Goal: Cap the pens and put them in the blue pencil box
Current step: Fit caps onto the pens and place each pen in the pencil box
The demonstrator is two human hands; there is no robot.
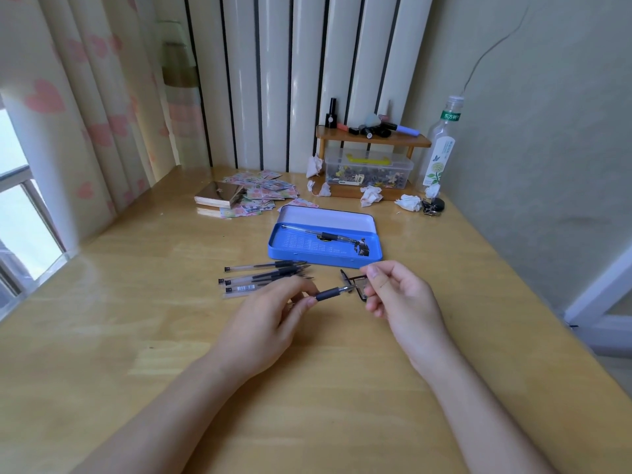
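The blue pencil box [284,249] lies open on the wooden desk, and one capped pen [321,235] rests inside it. Several uncapped clear pens [266,277] lie in a loose bunch just left of the box's near edge. My left hand [270,319] grips an uncapped pen [330,293] by its dark grip, tip pointing right. My right hand [400,295] pinches a clear pen cap [364,285] right at that tip. A few loose caps [345,276] lie on the desk behind my right fingers, partly hidden.
At the back stand a small wooden shelf [372,140] with cosmetics, a clear storage box [369,172] and a bottle [441,148]. Crumpled tissues [408,202], stickers [270,191] and a gold case [219,196] lie behind the pencil box. A wall runs along the right.
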